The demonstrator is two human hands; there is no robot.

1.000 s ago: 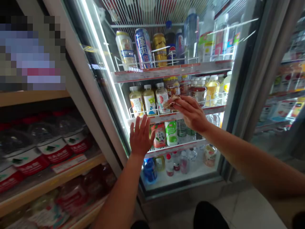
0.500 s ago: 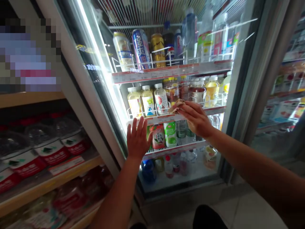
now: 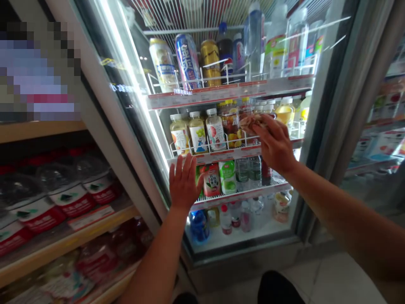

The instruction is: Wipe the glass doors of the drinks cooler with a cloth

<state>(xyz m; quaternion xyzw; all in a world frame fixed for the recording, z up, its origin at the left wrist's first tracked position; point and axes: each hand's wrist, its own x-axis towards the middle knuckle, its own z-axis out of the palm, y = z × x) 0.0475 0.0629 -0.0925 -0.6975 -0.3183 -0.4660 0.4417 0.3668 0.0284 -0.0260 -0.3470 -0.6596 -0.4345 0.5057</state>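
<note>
In front of a lit drinks fridge, my right hand (image 3: pixel 276 143) is closed on a crumpled brownish cloth (image 3: pixel 251 123) and holds it up to the fridge's glass door (image 3: pixel 126 139), level with the middle shelf. Part of the cloth is hidden under the fingers. My left hand (image 3: pixel 184 181) rests on the left part of the glass with its fingers stretched out and nothing in it. Behind the glass, white-capped juice bottles (image 3: pixel 198 134) stand above the left hand. A green carton-like pack (image 3: pixel 228 177) shows between the two hands, one shelf lower.
Tall cans (image 3: pixel 187 61) and bottles fill the upper shelf. At the left, an open rack (image 3: pixel 95 232) carries large red-labelled bottles (image 3: pixel 60 200). The fridge's metal frame (image 3: pixel 344 105) runs up the right side, with another stocked cooler beyond it. A tiled floor (image 3: pixel 341 278) lies below.
My right hand has moved right and slightly up across the glass with the cloth. The left hand has stayed in place. The view has shifted slightly.
</note>
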